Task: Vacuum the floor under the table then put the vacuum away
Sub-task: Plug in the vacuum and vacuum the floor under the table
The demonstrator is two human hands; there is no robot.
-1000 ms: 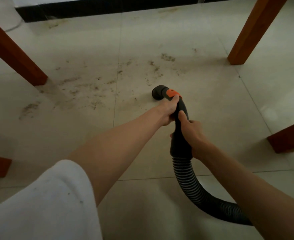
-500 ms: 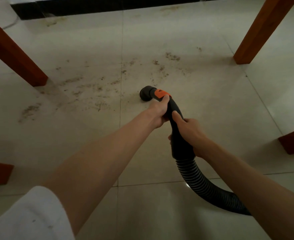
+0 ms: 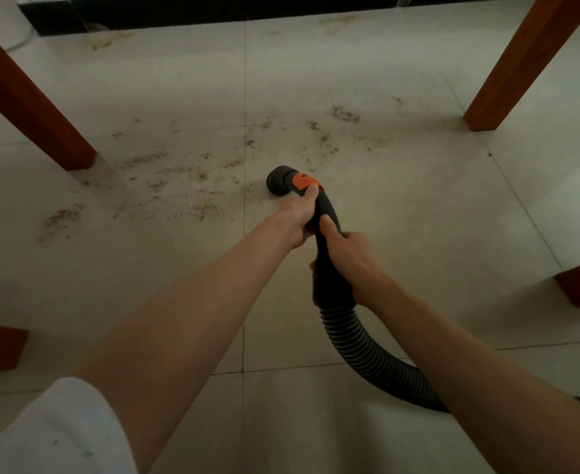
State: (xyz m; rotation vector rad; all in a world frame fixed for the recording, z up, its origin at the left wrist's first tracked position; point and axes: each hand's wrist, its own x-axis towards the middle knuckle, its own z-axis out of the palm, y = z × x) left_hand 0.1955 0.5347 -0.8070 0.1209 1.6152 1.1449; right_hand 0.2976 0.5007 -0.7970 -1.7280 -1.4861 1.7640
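Vacuuming is underway: the left hand [image 3: 297, 218] and right hand [image 3: 348, 260] both grip the hose handle [image 3: 329, 234], whose nozzle [image 3: 279, 180] should next sweep toward the debris [image 3: 165, 186] at centre left.

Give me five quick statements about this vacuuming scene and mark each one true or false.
1. Both hands grip the vacuum hose handle. True: the left hand is nearer the nozzle, the right hand behind it.
2. The nozzle has a green collar. False: the collar is orange.
3. Dirt lies on the floor tiles left of the nozzle. True.
4. The ribbed hose runs off to the left. False: it curves away to the lower right.
5. The table legs are white metal. False: they are reddish-brown wood.
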